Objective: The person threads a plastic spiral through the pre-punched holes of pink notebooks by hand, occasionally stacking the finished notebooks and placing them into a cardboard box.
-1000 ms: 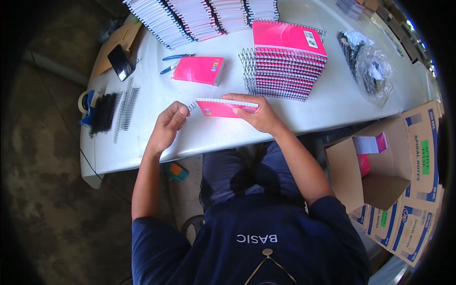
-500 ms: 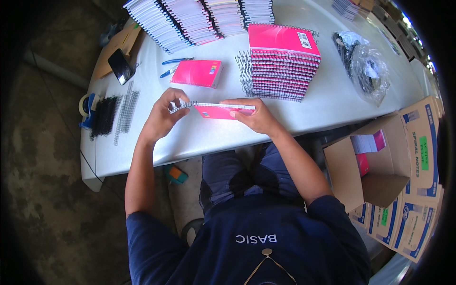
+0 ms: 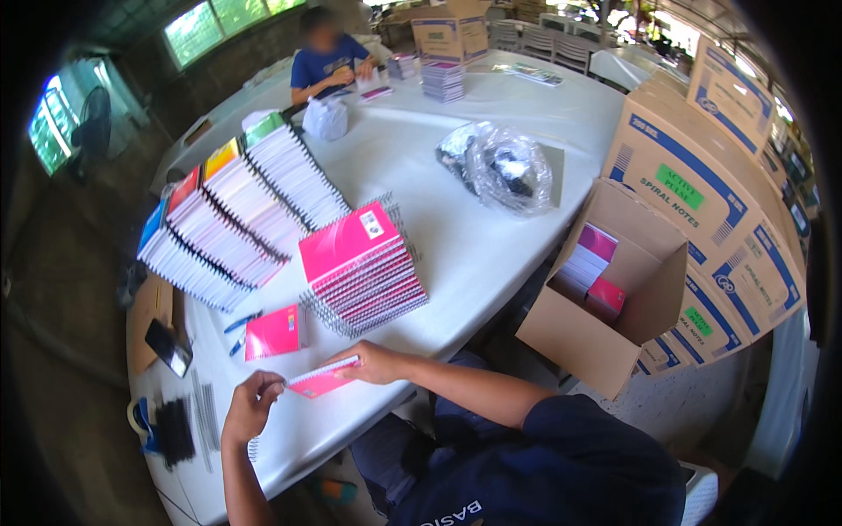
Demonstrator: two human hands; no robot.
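Left hand [image 3: 253,405] pinches spiral end, right hand [image 3: 373,361] grips the pink notebook [image 3: 323,380] above desk [image 3: 474,254] edge. Risk: coil snags, notebook slips off.

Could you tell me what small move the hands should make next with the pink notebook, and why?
Probably set the pink notebook on the pink stack. Both the left hand and right hand hold it just above the white table, and the matching stack lies right behind it.
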